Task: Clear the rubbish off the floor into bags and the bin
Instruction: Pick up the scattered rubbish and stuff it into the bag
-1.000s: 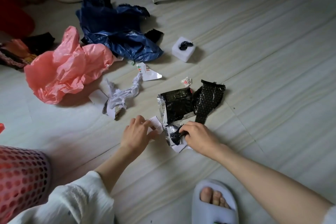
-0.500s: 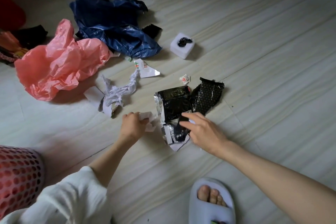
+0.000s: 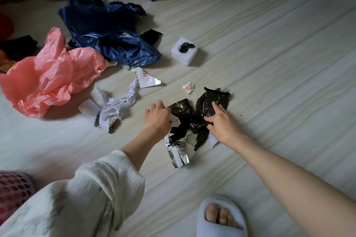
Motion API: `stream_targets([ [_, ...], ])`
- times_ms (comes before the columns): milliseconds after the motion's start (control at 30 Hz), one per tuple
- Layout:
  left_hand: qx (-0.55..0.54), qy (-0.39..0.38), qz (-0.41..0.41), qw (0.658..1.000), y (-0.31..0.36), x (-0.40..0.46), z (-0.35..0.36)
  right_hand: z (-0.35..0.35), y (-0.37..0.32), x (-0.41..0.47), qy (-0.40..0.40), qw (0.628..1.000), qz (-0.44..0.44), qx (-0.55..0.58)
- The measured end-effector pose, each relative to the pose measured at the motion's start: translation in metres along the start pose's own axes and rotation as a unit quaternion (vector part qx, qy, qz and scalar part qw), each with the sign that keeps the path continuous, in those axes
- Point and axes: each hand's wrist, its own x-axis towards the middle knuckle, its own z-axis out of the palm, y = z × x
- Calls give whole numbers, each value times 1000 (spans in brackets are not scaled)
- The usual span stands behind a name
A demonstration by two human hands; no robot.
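I am crouching over the floor (image 3: 269, 63), both arms reaching forward. My left hand (image 3: 157, 116) is curling its fingers round the foil wrapper (image 3: 179, 147); my right hand (image 3: 221, 123) is pinching the black dotted wrapper (image 3: 215, 98) beside it.

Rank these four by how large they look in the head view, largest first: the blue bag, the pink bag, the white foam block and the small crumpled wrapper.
1. and 2. pink bag and blue bag: too alike to rank, both crumpled.
3. white foam block.
4. small crumpled wrapper.
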Motion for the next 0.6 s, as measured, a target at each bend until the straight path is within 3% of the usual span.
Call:
stream_targets([
  [267,-169,34,-48,984,-36,-47,-12,18,-18,-23,1,995,-22,-99],
  [467,-135,47,-56,988,-63,-53,-45,1,-43,-31,32,993,-65,-98],
  [600,-131,16,-59,990,-62,-78,-88,-39,-71,-42,58,987,-114,-92],
])
